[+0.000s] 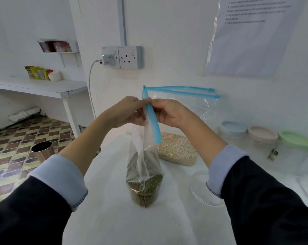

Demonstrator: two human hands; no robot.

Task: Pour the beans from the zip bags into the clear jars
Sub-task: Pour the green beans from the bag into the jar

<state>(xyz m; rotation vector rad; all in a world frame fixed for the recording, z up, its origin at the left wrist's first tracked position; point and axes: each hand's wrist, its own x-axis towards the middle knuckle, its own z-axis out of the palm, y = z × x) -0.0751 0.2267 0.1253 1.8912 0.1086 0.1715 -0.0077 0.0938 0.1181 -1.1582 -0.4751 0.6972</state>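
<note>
Both hands up at centre over white table. Left hand and right hand each pinched shut on the blue zip strip at top of a clear zip bag, fingertips meeting at the strip's upper end. Bag hangs upright, bottom resting on table, green beans filling lower part. Second bag w/ pale beans lies flat just behind it, to the right. Open-mouthed empty-looking bag stands behind right hand, near wall. Three lidded clear jars at far right: blue lid, pink lid, green lid. One lidless clear jar near right sleeve; contents can't tell.
</note>
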